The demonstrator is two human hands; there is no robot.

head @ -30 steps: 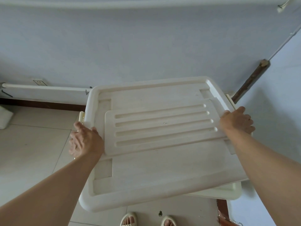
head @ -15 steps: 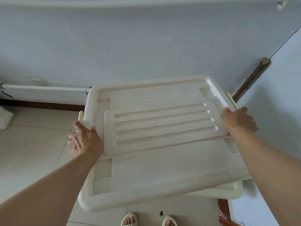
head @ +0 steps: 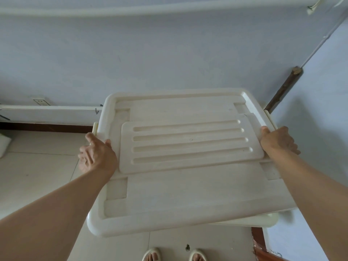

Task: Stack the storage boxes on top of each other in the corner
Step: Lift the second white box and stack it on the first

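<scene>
Squaring the top box in the corner.
Your left hand [head: 97,157] and right hand [head: 277,141] grip the lidded storage box [head: 188,166] by opposite sides, keeping it level over the lower box [head: 263,221].

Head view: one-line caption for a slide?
Both hands, left hand and right hand, hold a white lidded storage box by its sides above another box in the corner.

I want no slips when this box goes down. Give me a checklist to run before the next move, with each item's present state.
1. Left hand grips the top box side: ok.
2. Right hand grips the opposite side: ok.
3. Lid seated flat: ok.
4. Top box squared over the lower box: not ok, skewed.
5. Fingers clear of the gap beneath: cannot tell.
6. Feet clear: ok.
</scene>
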